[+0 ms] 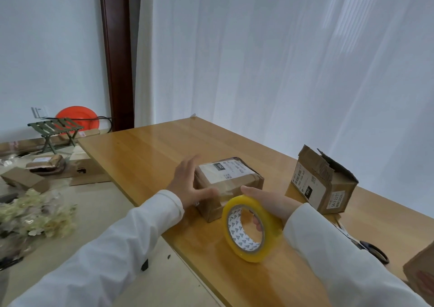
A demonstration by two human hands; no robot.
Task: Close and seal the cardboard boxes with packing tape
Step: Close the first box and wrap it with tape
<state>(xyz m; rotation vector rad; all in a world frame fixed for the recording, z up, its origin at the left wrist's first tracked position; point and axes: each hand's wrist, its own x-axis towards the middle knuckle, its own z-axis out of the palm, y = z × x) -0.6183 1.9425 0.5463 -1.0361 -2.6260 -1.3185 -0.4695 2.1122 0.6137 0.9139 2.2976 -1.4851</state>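
My right hand (pixel 270 203) has its fingers curled thru the core of the tape roll (pixel 249 229), gripping it upright on the surface (pixel 145 156); left hand (pixel 187 184) lies flat, fingers straight, pressed vs the closed box (pixel 229 184) just ahead of the roll. Risk: box is light, so pulling tape w/ only a flat palm could skid it or crease the strip. Open-flap box (pixel 324 184) sits well apart to the right, unsealed; scissors (pixel 373 250) are half hidden under my sleeve, awkward to grab.
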